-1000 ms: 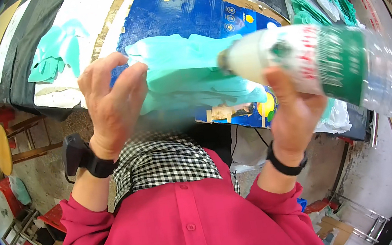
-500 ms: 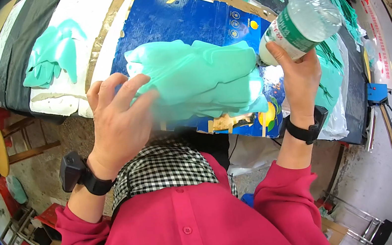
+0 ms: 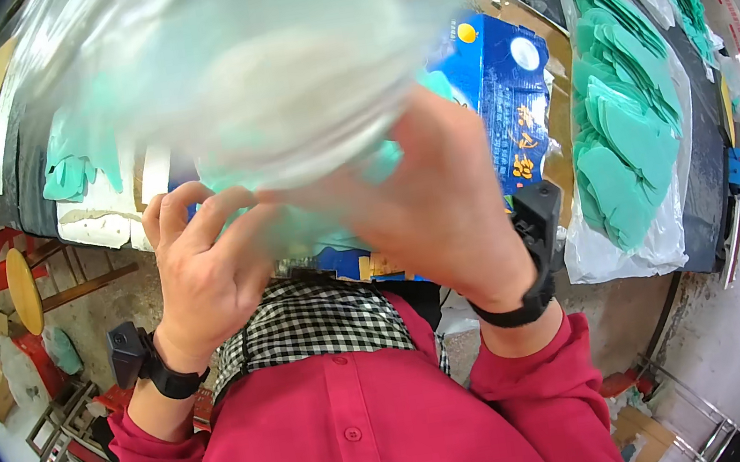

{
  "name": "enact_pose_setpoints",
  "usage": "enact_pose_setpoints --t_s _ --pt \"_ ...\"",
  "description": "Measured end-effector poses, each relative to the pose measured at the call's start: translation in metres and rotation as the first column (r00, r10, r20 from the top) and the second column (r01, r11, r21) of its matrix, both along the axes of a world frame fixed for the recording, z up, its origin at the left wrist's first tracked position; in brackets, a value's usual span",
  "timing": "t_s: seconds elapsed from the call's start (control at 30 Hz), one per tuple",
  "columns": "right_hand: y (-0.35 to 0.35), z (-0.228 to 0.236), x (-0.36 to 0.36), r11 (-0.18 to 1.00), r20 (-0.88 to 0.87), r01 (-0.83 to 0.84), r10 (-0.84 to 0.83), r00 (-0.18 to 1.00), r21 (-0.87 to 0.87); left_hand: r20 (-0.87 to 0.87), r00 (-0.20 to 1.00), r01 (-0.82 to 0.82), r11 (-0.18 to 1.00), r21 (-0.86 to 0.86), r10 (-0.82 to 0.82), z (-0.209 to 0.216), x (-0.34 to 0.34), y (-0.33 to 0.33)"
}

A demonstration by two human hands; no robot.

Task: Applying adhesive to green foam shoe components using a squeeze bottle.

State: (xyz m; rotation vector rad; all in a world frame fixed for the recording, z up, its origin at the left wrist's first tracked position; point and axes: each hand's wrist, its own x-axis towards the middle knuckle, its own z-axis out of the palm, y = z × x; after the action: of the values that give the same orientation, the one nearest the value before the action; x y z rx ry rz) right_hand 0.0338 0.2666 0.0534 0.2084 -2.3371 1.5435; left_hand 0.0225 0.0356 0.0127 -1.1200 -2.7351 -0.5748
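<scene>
Head view: right hand [image 3: 443,211] wraps its fingers around a clear plastic bottle [image 3: 243,69], raised close to the lens and blurred. Left hand [image 3: 201,274], fingers curled, touches the bottle's lower end, above 1 blue box [image 3: 501,90].

Both hands raised close together, left hand [image 3: 206,273] fingers curled, right hand [image 3: 443,211] gripping.

Blurred clear bottle [image 3: 243,69] crowding the space just above the fingers [image 3: 187,205], blue box [image 3: 501,90] behind them, bagged green cutouts [image 3: 629,119] filling the worktop [image 3: 709,155] to their right
</scene>
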Motion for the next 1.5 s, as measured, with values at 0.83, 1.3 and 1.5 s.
enact_pose_setpoints --t_s 0.83,1.3,1.5 --pt "-0.041 0.013 -0.018 0.995 0.277 0.079 -0.060 0.959 -0.058 -0.031 0.973 -0.205 0.923 0.326 0.227 -0.011 -0.002 -0.083" --pt "-0.067 0.021 0.042 0.974 0.161 -0.067 0.032 0.986 0.218 0.110 0.906 -0.406 0.765 0.500 0.409 -0.030 -0.010 -0.126" --pt "-0.069 0.012 0.037 0.955 0.204 -0.094 0.036 0.978 0.282 -0.023 0.977 -0.175 0.862 0.476 0.211 -0.023 -0.007 -0.074"
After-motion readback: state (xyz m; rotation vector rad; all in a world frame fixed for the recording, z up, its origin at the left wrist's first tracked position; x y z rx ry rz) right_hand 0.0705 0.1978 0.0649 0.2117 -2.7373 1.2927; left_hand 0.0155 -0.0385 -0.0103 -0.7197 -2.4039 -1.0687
